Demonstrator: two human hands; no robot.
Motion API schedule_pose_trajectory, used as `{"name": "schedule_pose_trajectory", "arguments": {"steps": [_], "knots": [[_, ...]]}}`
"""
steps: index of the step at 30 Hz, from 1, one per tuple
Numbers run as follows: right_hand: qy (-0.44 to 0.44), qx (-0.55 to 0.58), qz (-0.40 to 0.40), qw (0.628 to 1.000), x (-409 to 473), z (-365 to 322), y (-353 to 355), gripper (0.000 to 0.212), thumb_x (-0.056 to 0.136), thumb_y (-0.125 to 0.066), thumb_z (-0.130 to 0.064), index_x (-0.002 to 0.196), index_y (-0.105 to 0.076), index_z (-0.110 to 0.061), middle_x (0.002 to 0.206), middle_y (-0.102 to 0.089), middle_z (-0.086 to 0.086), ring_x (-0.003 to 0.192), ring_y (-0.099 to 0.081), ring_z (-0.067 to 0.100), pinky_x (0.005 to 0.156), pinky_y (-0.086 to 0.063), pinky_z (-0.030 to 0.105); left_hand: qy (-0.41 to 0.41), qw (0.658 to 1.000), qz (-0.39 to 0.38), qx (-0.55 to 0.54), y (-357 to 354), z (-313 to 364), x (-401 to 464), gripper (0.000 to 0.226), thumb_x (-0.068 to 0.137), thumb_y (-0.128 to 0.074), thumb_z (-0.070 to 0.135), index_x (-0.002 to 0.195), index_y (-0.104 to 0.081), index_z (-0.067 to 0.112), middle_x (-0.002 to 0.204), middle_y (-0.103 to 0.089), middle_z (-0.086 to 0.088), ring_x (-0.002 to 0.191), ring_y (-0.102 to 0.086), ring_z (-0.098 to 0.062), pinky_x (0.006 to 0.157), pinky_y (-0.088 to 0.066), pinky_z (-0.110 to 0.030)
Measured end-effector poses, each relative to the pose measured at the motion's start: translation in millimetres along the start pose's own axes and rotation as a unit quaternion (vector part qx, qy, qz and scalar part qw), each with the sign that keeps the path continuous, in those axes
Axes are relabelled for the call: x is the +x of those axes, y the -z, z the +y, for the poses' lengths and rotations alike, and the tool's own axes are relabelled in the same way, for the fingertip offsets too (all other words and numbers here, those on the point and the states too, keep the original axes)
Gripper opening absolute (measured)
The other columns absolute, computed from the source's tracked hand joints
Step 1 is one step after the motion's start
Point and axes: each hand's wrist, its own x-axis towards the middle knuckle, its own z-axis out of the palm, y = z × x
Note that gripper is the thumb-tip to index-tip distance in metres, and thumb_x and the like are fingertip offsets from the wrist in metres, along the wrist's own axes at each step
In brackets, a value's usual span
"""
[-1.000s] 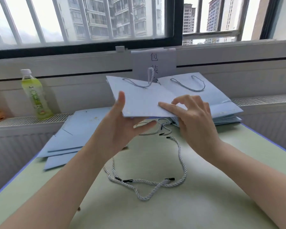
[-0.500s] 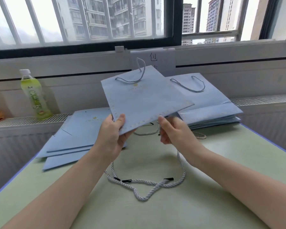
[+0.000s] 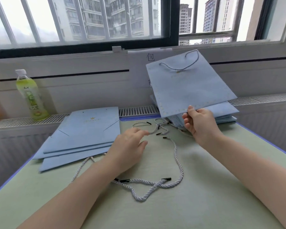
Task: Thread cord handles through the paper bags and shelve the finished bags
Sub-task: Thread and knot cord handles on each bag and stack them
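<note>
So the right hand (image 3: 201, 120) is pinching the bottom edge of a finished blue paper bag (image 3: 188, 86), thumb on the near face and fingers curled underneath, holding it up tilted with its cord handle (image 3: 180, 67) at the far end, near the window. That bag hangs right over the stack of finished bags (image 3: 224, 113), which sits at the far right of the desk (image 3: 205, 195), partly on the radiator ledge. The left hand (image 3: 129, 146) isn't holding anything, fingers loose and slightly spread, hovering low over the desk, with the fingertips right at one of the loose cords (image 3: 153, 129); can't tell if they actually touch it. Left of that hand there's a pile of flat unthreaded bags (image 3: 82, 138), the top one showing a small gold crown logo and two punched holes at its far edge. More loose cords with black tips are scattered on the desk: a small tangle between the two hands, and a long twisted one (image 3: 155, 184) looping on the near side of the left hand, partly under the left forearm. Further out left of the flat pile, a green drink bottle (image 3: 30, 95) stands upright on the radiator ledge. Behind the held bag there's a white paper sign (image 3: 149, 57) taped under the window, mostly hidden.
</note>
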Motion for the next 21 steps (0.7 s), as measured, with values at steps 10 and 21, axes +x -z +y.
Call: {"name": "schedule_pose_trajectory", "arguments": {"steps": [10,21], "knots": [[-0.032,-0.097,0.073,0.992,35.1,-2.0,37.9,0.031,0.095,-0.055,-0.026,0.07,-0.053,-0.009,0.06,-0.046,0.002,0.029,-0.035,0.001,0.031,-0.03,0.012,0.008,0.998,-0.056,0.027,-5.0,-3.4,0.8,0.03,0.098,-0.045,0.029,0.125,-0.055,0.022,0.128,-0.053,0.004,0.12,-0.045,-0.015,0.102,-0.036,-0.036],[-0.034,-0.117,0.109,0.986,30.8,3.3,34.9,0.031,0.095,-0.051,-0.022,0.066,-0.048,-0.012,0.058,-0.042,0.002,0.038,-0.033,0.01,0.031,-0.024,0.012,0.007,0.997,-0.073,0.033,-5.6,-3.7,1.0,0.029,0.098,-0.045,0.029,0.122,-0.057,0.021,0.123,-0.055,0.002,0.117,-0.047,-0.016,0.099,-0.038,-0.036]]}}
